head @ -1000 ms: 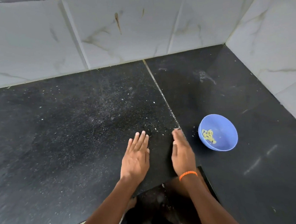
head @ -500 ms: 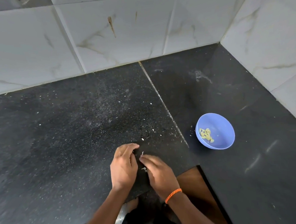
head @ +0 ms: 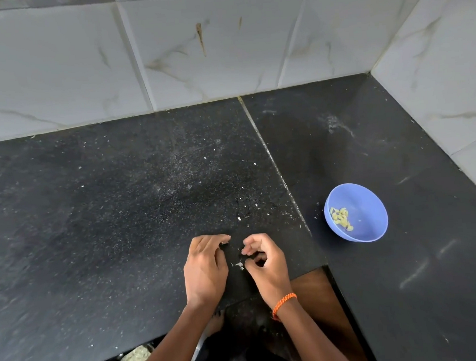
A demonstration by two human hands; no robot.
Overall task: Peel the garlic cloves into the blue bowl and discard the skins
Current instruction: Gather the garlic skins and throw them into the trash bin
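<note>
The blue bowl (head: 372,227) stands on the black counter at the right, with several peeled yellowish garlic cloves (head: 341,218) lying in it. My left hand (head: 206,270) rests on the counter near its front edge, fingers bent, fingertips touching the surface. My right hand (head: 265,265), an orange band on its wrist, sits close beside it with fingers and thumb curled inward; nothing shows inside them. A few small white skin scraps (head: 239,264) lie on the counter between the two hands. More white flecks (head: 239,218) lie just beyond the hands.
The black counter (head: 108,231) has a seam (head: 275,163) running from the wall toward the hands. White marble tile walls (head: 194,51) close the back and right side. A notch in the counter's front edge (head: 309,288) lies below my right hand.
Both hands went from lying flat and apart to drawn back toward the front edge, close together with fingers curled. The bowl has not moved on the counter.
</note>
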